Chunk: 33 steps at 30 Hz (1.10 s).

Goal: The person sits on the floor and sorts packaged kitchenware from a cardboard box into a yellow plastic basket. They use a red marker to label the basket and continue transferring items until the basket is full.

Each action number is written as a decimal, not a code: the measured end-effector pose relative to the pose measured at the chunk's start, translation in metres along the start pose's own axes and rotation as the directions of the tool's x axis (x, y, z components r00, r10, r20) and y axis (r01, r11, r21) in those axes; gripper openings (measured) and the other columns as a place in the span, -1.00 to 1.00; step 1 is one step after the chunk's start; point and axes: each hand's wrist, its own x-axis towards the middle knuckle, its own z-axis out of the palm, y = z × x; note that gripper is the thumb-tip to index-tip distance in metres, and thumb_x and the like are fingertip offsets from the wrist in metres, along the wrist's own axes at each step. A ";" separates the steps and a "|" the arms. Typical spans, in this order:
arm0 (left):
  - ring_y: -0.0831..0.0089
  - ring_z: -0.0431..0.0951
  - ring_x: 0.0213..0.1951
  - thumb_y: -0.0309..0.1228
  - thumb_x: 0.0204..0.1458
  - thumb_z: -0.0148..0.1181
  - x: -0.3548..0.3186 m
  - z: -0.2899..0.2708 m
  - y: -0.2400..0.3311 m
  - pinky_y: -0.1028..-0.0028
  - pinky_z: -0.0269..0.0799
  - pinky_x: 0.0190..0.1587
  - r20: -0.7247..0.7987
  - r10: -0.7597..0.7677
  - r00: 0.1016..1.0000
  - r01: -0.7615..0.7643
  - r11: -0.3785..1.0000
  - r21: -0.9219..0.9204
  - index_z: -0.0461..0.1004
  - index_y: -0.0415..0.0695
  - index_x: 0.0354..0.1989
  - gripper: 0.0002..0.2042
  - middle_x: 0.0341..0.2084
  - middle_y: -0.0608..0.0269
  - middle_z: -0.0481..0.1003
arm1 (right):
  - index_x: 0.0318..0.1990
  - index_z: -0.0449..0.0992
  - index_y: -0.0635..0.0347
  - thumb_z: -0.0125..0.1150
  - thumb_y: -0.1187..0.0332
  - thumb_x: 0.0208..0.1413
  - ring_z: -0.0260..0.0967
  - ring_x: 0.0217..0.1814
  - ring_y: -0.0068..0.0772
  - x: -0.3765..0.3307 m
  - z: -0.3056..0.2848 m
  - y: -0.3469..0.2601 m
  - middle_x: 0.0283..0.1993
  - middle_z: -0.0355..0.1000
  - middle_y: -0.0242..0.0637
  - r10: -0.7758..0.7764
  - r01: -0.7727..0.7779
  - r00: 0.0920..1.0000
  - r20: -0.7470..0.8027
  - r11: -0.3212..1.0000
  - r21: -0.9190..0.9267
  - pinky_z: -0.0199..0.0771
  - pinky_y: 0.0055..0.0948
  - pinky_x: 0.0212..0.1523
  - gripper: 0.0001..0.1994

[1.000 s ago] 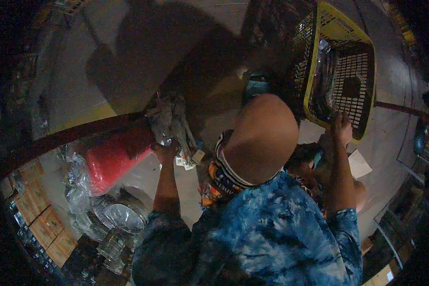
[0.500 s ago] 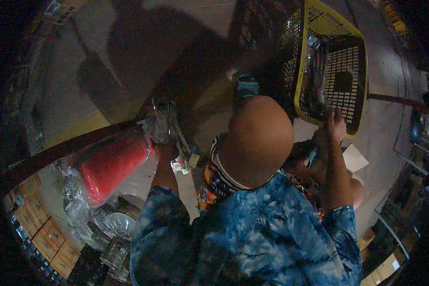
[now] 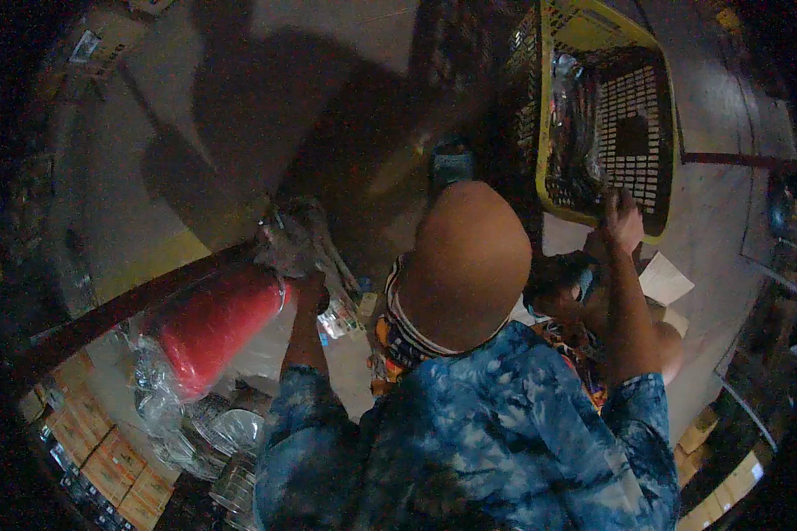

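Note:
My left hand [image 3: 309,291] is closed beside the end of a long red bundle [image 3: 221,323] in clear plastic wrap. Whatever its fingers hold is too dark to make out. Crumpled greyish clear plastic [image 3: 290,243] lies just beyond that hand. On the right, my right hand [image 3: 624,223] has its fingers curled over the near rim of a yellow plastic basket [image 3: 541,133]. Inside the basket, along its left side, lie long shiny plastic-wrapped things [image 3: 576,119] whose kind I cannot tell.
My bare bent knee [image 3: 474,252] rises between my arms. Clear plastic-wrapped packs [image 3: 232,429] lie below the red bundle, near brown cartons [image 3: 106,456]. A pale card [image 3: 666,279] is right of my right forearm. A dark bar [image 3: 133,294] runs behind the bundle.
My left hand has drawn slightly nearer to me, away from the crumpled plastic. My right hand stays at the basket rim. The whole view has shifted a little.

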 end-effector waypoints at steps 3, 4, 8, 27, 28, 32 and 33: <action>0.45 0.50 -0.36 -0.12 -0.14 0.47 -0.018 -0.016 0.008 0.30 0.42 -0.24 0.006 -0.030 1.000 0.030 0.998 -0.052 0.44 -0.22 -0.03 -0.43 -0.27 0.17 0.53 | 0.10 0.58 -0.08 0.01 -0.16 0.23 0.56 -0.13 0.12 -0.001 0.001 -0.002 -0.12 0.60 -0.05 -0.019 0.019 1.000 0.006 1.000 -0.009 0.53 0.04 -0.14 -0.50; 0.47 0.50 -0.33 -0.13 -0.13 0.47 -0.028 -0.020 0.014 0.33 0.42 -0.25 0.007 0.081 0.997 -0.081 0.997 -0.010 0.47 -0.22 -0.08 -0.47 -0.26 0.19 0.53 | 0.10 0.58 -0.07 0.02 -0.15 0.23 0.57 -0.14 0.12 -0.002 0.001 -0.003 -0.13 0.61 -0.05 -0.009 0.009 1.000 0.029 1.000 0.007 0.54 0.04 -0.14 -0.50; 0.33 0.50 -0.16 -0.15 -0.12 0.46 -0.077 -0.008 0.066 0.31 0.42 -0.13 -0.168 0.317 0.933 -0.315 0.948 0.039 0.50 -0.26 -0.05 -0.47 -0.13 0.17 0.53 | 0.09 0.58 -0.02 0.05 -0.12 0.22 0.57 -0.19 0.12 -0.003 0.002 -0.005 -0.17 0.61 -0.04 -0.060 0.059 0.998 -0.013 0.998 -0.036 0.56 0.04 -0.17 -0.51; 0.30 0.51 -0.01 -0.07 -0.14 0.49 -0.305 0.382 0.671 0.27 0.40 0.11 0.650 0.675 0.349 -0.814 0.562 -0.147 0.42 -0.32 0.13 -0.27 0.01 0.11 0.53 | -0.23 0.49 0.14 0.21 0.19 0.09 0.46 -0.32 0.03 -0.014 -0.020 -0.021 -0.39 0.48 -0.10 -0.083 0.173 0.949 -0.303 0.943 0.283 0.41 -0.03 -0.25 -0.77; 0.30 0.51 0.00 -0.08 -0.13 0.48 -0.298 0.421 0.656 0.28 0.40 0.11 0.633 0.691 0.348 -0.809 0.563 -0.169 0.41 -0.33 0.13 -0.28 0.00 0.11 0.53 | -0.24 0.49 0.13 0.20 0.20 0.08 0.45 -0.34 0.05 -0.014 -0.021 -0.021 -0.42 0.47 -0.09 -0.076 0.181 0.940 -0.333 0.937 0.298 0.41 -0.03 -0.26 -0.78; 0.19 0.53 0.03 -0.08 -0.18 0.50 -0.230 0.559 0.573 0.25 0.42 0.11 0.623 0.532 0.573 -0.672 0.741 -0.014 0.42 -0.34 0.14 -0.25 0.05 0.05 0.52 | -0.35 0.45 0.11 0.20 0.24 0.03 0.40 -0.40 0.02 -0.013 -0.025 -0.024 -0.47 0.43 -0.15 -0.053 0.149 0.960 -0.276 0.929 0.339 0.37 -0.02 -0.32 -0.84; 0.19 0.52 0.03 -0.10 -0.17 0.49 -0.207 0.581 0.545 0.26 0.41 0.11 0.605 0.507 0.614 -0.666 0.744 0.052 0.42 -0.33 0.15 -0.26 0.05 0.04 0.52 | -0.37 0.44 0.10 0.20 0.24 0.01 0.40 -0.41 0.01 -0.013 -0.026 -0.024 -0.47 0.42 -0.16 -0.086 0.184 0.955 -0.283 0.921 0.343 0.35 -0.02 -0.33 -0.84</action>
